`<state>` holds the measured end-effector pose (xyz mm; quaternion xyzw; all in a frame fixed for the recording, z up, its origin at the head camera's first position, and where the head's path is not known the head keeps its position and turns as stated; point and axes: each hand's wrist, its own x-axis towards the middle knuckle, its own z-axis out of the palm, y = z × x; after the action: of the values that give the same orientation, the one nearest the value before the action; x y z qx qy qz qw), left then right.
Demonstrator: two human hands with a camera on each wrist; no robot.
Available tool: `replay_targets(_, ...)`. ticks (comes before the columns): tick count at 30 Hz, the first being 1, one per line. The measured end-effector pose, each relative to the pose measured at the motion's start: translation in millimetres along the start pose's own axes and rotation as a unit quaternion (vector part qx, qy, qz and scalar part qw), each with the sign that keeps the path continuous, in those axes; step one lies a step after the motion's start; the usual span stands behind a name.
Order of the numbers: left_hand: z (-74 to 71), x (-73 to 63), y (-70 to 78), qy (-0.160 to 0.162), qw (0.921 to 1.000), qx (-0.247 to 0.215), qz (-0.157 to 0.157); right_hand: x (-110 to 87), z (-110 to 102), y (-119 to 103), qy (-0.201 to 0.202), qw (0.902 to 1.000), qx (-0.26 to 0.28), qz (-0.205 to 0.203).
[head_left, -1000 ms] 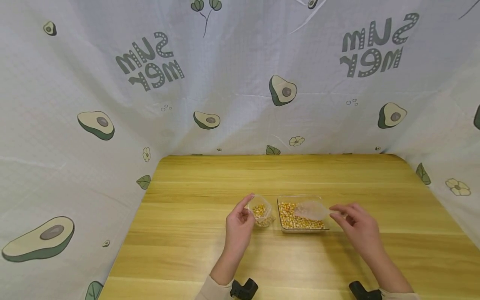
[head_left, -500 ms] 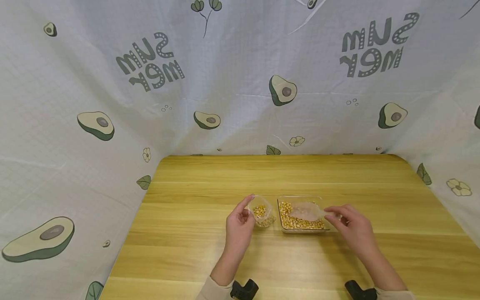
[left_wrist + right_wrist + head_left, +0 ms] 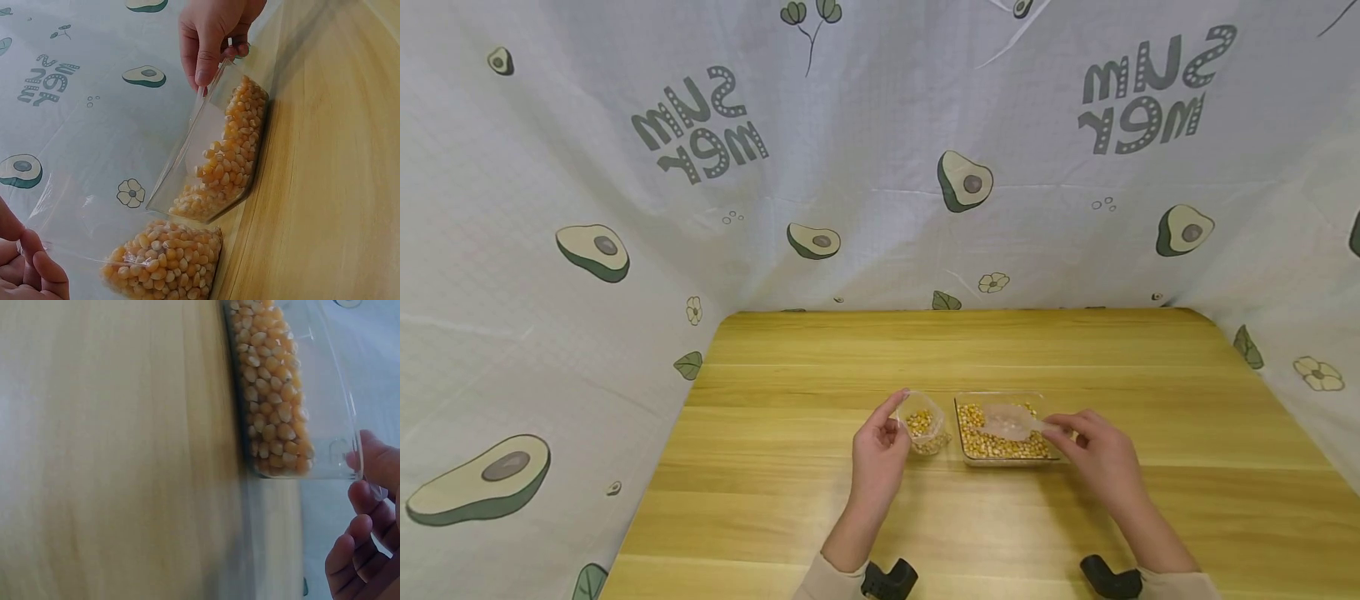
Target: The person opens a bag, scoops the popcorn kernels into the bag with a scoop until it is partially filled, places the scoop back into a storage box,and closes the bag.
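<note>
My left hand pinches the rim of a clear plastic bag, its mouth spread open. Corn kernels fill the bag's lower part, which stands on the table. Just right of it sits a clear rectangular container with more corn kernels inside, heaped unevenly. Between thumb and fingers, my right hand holds the handle of a translucent scoop at the container's right side. The scoop's bowl lies over the kernels, tipped into the container; its front edge is partly hidden among them.
A wooden table extends around the bag and container. Behind and beside it hangs a pale curtain printed with avocados and flowers. Black wrist devices sit by both cuffs.
My right hand has moved left, carrying the scoop further in over the kernels. The left hand and the bag have stayed in place.
</note>
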<state>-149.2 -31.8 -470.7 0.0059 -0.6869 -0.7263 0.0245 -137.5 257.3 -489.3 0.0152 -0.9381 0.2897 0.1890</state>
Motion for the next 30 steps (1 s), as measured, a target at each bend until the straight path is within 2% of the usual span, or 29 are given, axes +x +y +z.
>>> replay_targets(8, -0.5, -0.2, -1.5, -0.003, 1.0000, 0.002, 0.003, -2.2, 7, 7, 0.009, 0.9985, 0.039, 0.038)
replay_targets(16, 0.2, 0.9, -2.0, 0.004, 1.0000, -0.001, 0.002, -1.7, 8, 10, -0.031, 0.9925, 0.072, 0.094)
replay_targets(25, -0.3, 0.6, -2.2, 0.004, 1.0000, 0.001, 0.004, -5.0, 6, 14, -0.038, 0.9858, 0.110, 0.122)
replay_targets(30, -1.0, 0.0, -2.7, 0.001, 1.0000, 0.004, 0.008, -7.8, 6, 17, -0.026, 0.9820, 0.135, 0.129)
